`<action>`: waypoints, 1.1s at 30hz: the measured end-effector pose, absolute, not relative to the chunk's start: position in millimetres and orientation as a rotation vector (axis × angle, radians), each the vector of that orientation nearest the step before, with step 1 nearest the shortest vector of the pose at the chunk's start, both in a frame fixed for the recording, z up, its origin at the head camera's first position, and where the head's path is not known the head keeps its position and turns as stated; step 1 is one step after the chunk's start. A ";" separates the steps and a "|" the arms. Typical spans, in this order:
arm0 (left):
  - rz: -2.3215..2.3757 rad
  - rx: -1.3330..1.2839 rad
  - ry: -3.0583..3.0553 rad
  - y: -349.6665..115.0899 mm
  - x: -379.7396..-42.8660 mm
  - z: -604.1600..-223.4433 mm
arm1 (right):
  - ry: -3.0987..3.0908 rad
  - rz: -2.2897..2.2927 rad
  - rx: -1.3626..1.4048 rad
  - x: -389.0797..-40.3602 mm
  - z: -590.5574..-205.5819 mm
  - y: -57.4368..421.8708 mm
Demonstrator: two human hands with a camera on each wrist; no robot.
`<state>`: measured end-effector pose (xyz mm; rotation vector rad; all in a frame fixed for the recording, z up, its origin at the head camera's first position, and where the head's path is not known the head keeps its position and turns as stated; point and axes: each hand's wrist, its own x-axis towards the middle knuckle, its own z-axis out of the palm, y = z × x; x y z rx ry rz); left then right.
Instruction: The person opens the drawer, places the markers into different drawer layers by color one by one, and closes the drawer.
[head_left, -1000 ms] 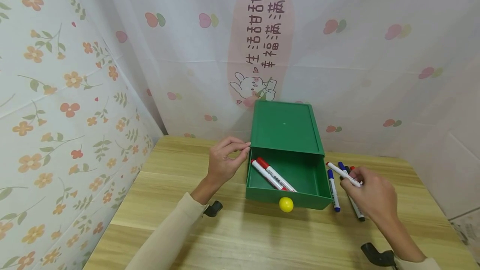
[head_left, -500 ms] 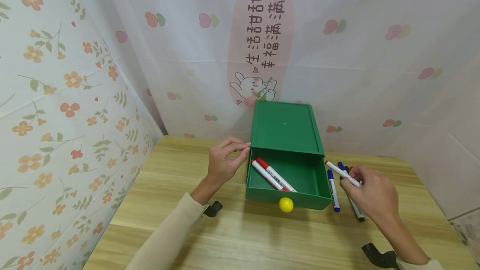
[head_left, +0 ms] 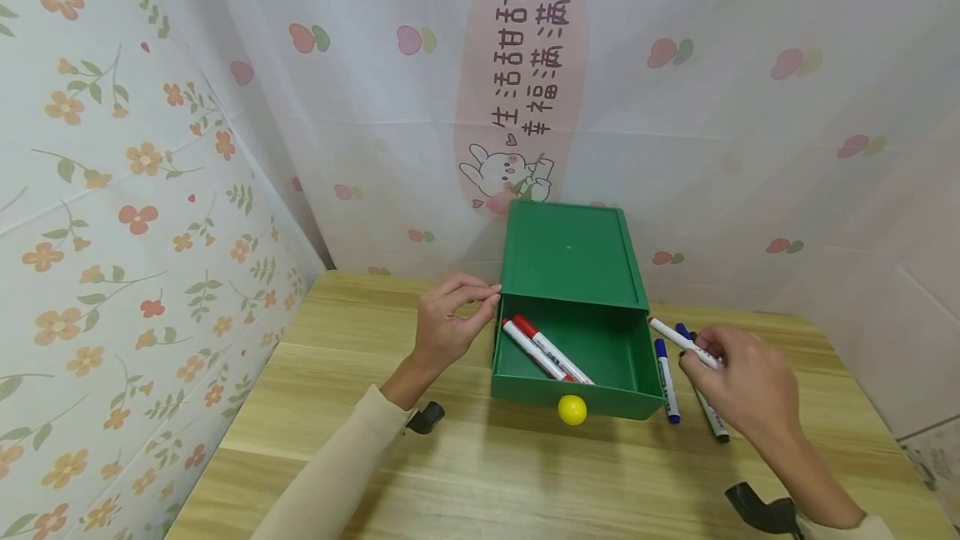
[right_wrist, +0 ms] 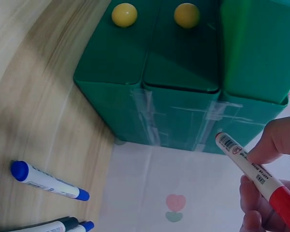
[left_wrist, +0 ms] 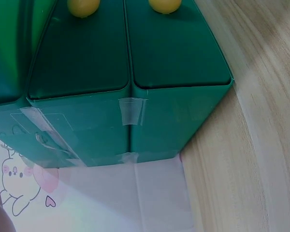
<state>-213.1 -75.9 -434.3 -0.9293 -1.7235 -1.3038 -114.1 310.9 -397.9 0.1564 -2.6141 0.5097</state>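
Note:
A green cabinet [head_left: 573, 252] of three stacked drawers stands on the table, its top drawer [head_left: 577, 398] pulled out. Two red markers [head_left: 555, 357] lie in that drawer. My left hand [head_left: 450, 319] pinches the front left corner of the cabinet's top between thumb and fingertips; the left wrist view catches only a bit of it. To the right of the drawer, my right hand [head_left: 746, 377] holds a red-capped white marker [right_wrist: 253, 169] between thumb and fingers, raised over the table. A blue marker [head_left: 667, 382] lies between that hand and the drawer.
A black marker [head_left: 712, 417] and another blue-capped marker [head_left: 682, 330] lie partly under my right hand. Yellow knobs [right_wrist: 124, 15] stick out from the drawer fronts. A printed curtain [head_left: 375, 148] hangs right behind the cabinet, and the wooden table [head_left: 360, 340] extends leftward.
My right hand has risen slightly with the red marker, whose tip is a little higher. A red bit seen behind the hand is hidden now. My left hand stays at the cabinet corner.

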 end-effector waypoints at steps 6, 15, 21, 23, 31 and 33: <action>-1.297 -0.930 -1.725 -76.1 -213.4 -434.5 | -2.586 0.492 0.196 -115.5 -389.2 309.1; -1.296 -0.936 -1.725 -76.5 -214.4 -435.4 | -2.570 0.471 0.220 -115.3 -378.4 307.1; -1.289 -0.930 -1.732 -76.6 -213.4 -434.7 | -2.576 0.464 0.227 -114.8 -371.5 306.6; -1.286 -0.928 -1.735 -76.7 -213.3 -434.9 | -2.571 0.456 0.231 -114.5 -369.8 306.7; -1.280 -0.929 -1.728 -76.4 -213.6 -434.3 | -2.550 0.432 0.261 -114.9 -362.2 305.3; -1.282 -0.929 -1.731 -76.5 -213.3 -434.1 | -2.542 0.426 0.272 -115.2 -360.2 304.7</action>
